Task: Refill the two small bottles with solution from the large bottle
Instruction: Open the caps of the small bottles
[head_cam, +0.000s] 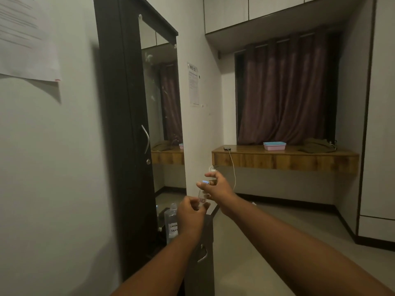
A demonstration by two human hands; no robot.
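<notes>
Here, two bare arms are reaching up from the bottom of the frame toward the middle. The left hand [190, 212] is sitting just below the middle, with its fingers curling round the bottom of a small clear bottle [201, 197]. The small bottle is standing nearly upright in the air, with a little red-marked label on it. Just above and to the right, the right hand [215, 185] is bending at the wrist, and its thumb and fingers are pinching a small cap [205, 182] with a light blue edge, right over the top of the small bottle. I cannot tell if the cap is touching the bottle's neck.

Just to the left of the left hand, the large bottle [171, 221] is standing upright on a dark low cabinet [206, 242]. It is clear, with a white hand-written label.

Behind it, a tall dark wardrobe [119, 124] with a mirror door is filling the left middle of the frame. A paper [25, 35] is hanging on the wall at the upper left.

Far away on the right, a wooden shelf [284, 160] is holding a pink box with a blue lid [274, 145]. Dark curtains [284, 90] are hanging above it.
</notes>
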